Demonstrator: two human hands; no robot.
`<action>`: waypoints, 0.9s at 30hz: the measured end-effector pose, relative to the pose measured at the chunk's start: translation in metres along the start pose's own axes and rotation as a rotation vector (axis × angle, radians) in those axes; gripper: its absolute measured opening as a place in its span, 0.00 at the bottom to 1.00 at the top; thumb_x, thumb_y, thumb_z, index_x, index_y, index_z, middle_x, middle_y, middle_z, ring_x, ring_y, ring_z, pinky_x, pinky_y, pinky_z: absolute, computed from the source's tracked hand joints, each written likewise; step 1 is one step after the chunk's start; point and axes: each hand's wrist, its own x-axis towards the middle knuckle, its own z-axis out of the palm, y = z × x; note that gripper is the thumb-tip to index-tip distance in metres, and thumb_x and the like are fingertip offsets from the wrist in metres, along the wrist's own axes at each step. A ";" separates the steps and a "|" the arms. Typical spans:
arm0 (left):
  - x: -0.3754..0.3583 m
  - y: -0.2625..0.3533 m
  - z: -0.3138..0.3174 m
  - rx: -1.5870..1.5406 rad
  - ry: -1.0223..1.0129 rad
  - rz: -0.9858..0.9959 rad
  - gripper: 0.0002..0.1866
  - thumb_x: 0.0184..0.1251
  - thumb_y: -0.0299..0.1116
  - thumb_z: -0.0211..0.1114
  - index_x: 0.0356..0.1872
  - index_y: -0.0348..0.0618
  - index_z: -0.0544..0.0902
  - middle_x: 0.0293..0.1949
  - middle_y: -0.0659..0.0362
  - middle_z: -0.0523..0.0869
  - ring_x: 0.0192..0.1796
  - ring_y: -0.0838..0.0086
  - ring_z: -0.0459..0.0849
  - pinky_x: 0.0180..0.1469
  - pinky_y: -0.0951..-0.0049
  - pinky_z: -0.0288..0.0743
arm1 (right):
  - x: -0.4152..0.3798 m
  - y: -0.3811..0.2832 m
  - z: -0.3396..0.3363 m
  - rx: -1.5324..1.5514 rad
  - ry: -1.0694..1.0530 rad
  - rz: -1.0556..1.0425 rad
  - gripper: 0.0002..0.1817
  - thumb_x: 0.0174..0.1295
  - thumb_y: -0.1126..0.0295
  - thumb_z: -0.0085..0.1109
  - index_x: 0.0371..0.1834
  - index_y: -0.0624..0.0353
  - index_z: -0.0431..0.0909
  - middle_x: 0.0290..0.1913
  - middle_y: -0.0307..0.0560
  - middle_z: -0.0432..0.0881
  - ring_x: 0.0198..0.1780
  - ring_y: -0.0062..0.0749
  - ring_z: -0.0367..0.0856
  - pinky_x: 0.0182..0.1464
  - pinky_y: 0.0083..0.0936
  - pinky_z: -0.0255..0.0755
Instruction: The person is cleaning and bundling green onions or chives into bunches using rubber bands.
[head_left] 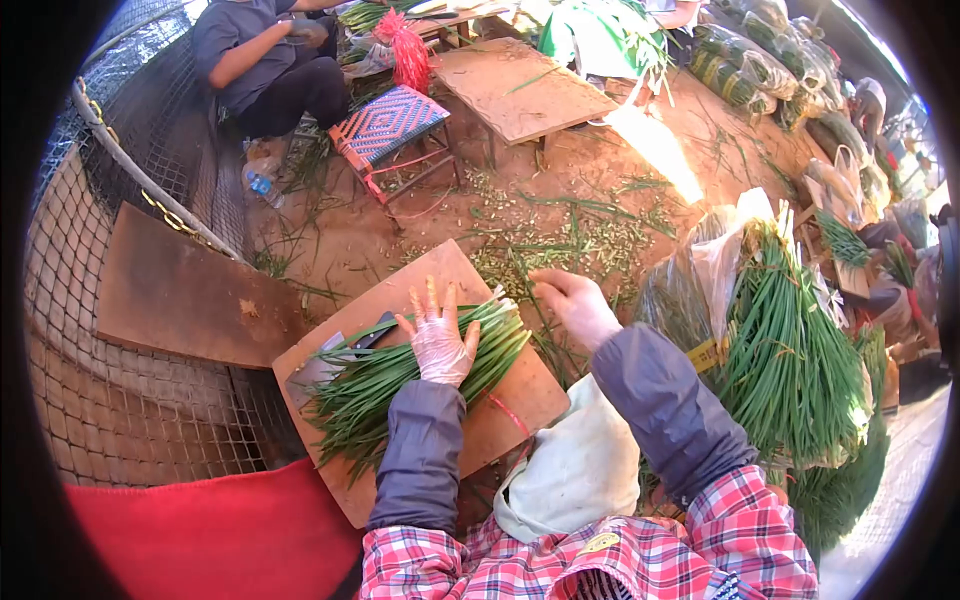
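A pile of long green chives with pale cut ends lies across a wooden board. My left hand, in a thin clear glove, rests on top of the pile with its fingers spread. Under the leaves, at the board's left side, a knife shows its black handle and part of its blade. My right hand is off the board's right edge, thumb and fingers pinched together. A thin green chive stalk runs right at its fingertips.
Trimmings litter the dirt floor. Ahead stand a woven stool and a low wooden table. A large chive bundle with plastic bags is at right. A person sits beyond; netting and red cloth are at left.
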 end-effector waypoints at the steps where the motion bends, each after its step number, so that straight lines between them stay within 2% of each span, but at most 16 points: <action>1: -0.001 -0.002 0.012 0.035 -0.048 0.009 0.30 0.58 0.43 0.60 0.63 0.49 0.69 0.68 0.51 0.61 0.72 0.49 0.48 0.64 0.32 0.38 | 0.013 0.006 0.007 -0.065 0.025 -0.017 0.18 0.59 0.63 0.56 0.49 0.60 0.78 0.43 0.58 0.82 0.46 0.48 0.80 0.49 0.32 0.72; 2: -0.004 -0.005 0.021 0.072 -0.096 0.018 0.31 0.59 0.45 0.59 0.64 0.50 0.67 0.69 0.52 0.59 0.73 0.48 0.45 0.64 0.29 0.33 | 0.024 0.012 0.015 -0.129 0.048 -0.035 0.19 0.60 0.61 0.56 0.49 0.61 0.78 0.43 0.58 0.82 0.47 0.48 0.80 0.50 0.33 0.72; 4: -0.010 -0.001 0.028 0.112 -0.111 0.024 0.30 0.60 0.47 0.57 0.63 0.48 0.68 0.67 0.51 0.62 0.72 0.49 0.48 0.63 0.28 0.33 | 0.039 0.011 0.027 -0.205 -0.046 0.046 0.26 0.57 0.54 0.57 0.51 0.64 0.76 0.44 0.59 0.81 0.48 0.50 0.79 0.50 0.35 0.72; 6: -0.013 -0.001 0.030 0.122 -0.124 0.044 0.30 0.60 0.46 0.57 0.63 0.47 0.68 0.67 0.52 0.63 0.72 0.49 0.48 0.63 0.28 0.34 | 0.054 0.011 0.041 -0.460 -0.131 0.152 0.24 0.55 0.53 0.59 0.47 0.60 0.80 0.41 0.57 0.82 0.45 0.48 0.81 0.48 0.36 0.73; 9: -0.013 0.003 0.028 0.095 -0.128 0.024 0.29 0.60 0.45 0.57 0.63 0.46 0.68 0.65 0.51 0.65 0.72 0.50 0.48 0.64 0.30 0.35 | 0.066 0.011 0.044 -0.421 -0.382 0.242 0.19 0.54 0.52 0.59 0.40 0.55 0.84 0.36 0.54 0.84 0.41 0.46 0.82 0.46 0.37 0.74; 12: -0.014 0.003 0.028 0.088 -0.134 0.016 0.29 0.60 0.44 0.58 0.62 0.46 0.69 0.65 0.51 0.65 0.71 0.51 0.52 0.66 0.34 0.38 | 0.066 0.022 0.048 -0.374 -0.404 0.275 0.17 0.52 0.52 0.59 0.33 0.54 0.85 0.32 0.53 0.84 0.37 0.46 0.82 0.44 0.38 0.74; 16: -0.017 0.001 0.032 0.071 -0.137 0.000 0.28 0.60 0.44 0.58 0.61 0.46 0.70 0.65 0.51 0.64 0.70 0.52 0.55 0.66 0.36 0.43 | 0.065 0.024 0.042 -0.627 -0.197 0.215 0.15 0.52 0.56 0.59 0.29 0.57 0.83 0.30 0.55 0.83 0.36 0.48 0.82 0.40 0.37 0.75; 17: -0.017 0.002 0.032 0.066 -0.133 -0.003 0.28 0.60 0.44 0.58 0.61 0.46 0.70 0.66 0.51 0.64 0.70 0.52 0.56 0.66 0.36 0.44 | 0.064 0.037 0.033 -0.618 -0.067 0.184 0.15 0.53 0.56 0.59 0.29 0.57 0.82 0.30 0.56 0.82 0.36 0.51 0.81 0.40 0.38 0.74; 18: -0.016 0.002 0.032 0.068 -0.124 -0.002 0.28 0.60 0.44 0.58 0.61 0.46 0.70 0.66 0.51 0.63 0.70 0.53 0.56 0.65 0.36 0.44 | 0.061 0.045 0.018 -0.623 0.014 0.212 0.17 0.53 0.54 0.58 0.29 0.58 0.83 0.30 0.56 0.82 0.37 0.50 0.82 0.42 0.38 0.74; 20: -0.018 0.003 0.031 0.069 -0.112 0.001 0.28 0.59 0.44 0.59 0.60 0.46 0.70 0.66 0.51 0.63 0.70 0.53 0.56 0.65 0.36 0.46 | 0.056 0.062 -0.015 -0.506 0.071 0.283 0.16 0.54 0.56 0.58 0.32 0.59 0.84 0.32 0.55 0.83 0.37 0.46 0.83 0.43 0.36 0.74; 23: -0.021 0.006 0.029 0.061 -0.088 0.035 0.27 0.59 0.43 0.59 0.59 0.46 0.71 0.68 0.50 0.59 0.71 0.52 0.54 0.65 0.35 0.46 | 0.050 0.085 -0.025 -0.106 0.025 0.161 0.17 0.55 0.58 0.59 0.37 0.61 0.83 0.35 0.53 0.84 0.39 0.41 0.83 0.45 0.33 0.74; 24: -0.021 0.006 0.029 0.063 -0.077 0.043 0.26 0.59 0.43 0.60 0.59 0.46 0.71 0.69 0.50 0.58 0.71 0.51 0.54 0.65 0.35 0.46 | 0.050 0.065 -0.021 -0.044 -0.069 0.261 0.19 0.55 0.58 0.59 0.41 0.62 0.82 0.37 0.53 0.85 0.41 0.38 0.83 0.47 0.30 0.73; 26: -0.021 0.005 0.028 0.050 -0.081 0.058 0.26 0.59 0.42 0.60 0.59 0.46 0.71 0.69 0.50 0.56 0.71 0.51 0.53 0.65 0.36 0.45 | 0.044 0.030 -0.002 -0.016 -0.173 0.172 0.20 0.53 0.56 0.61 0.40 0.62 0.83 0.37 0.53 0.84 0.42 0.41 0.83 0.47 0.30 0.73; 27: -0.022 0.005 0.027 0.047 -0.086 0.061 0.27 0.59 0.42 0.60 0.59 0.46 0.71 0.69 0.50 0.56 0.71 0.51 0.52 0.65 0.36 0.45 | 0.044 0.025 0.013 -0.111 -0.188 0.172 0.21 0.52 0.55 0.62 0.40 0.61 0.83 0.37 0.53 0.84 0.42 0.41 0.83 0.47 0.31 0.73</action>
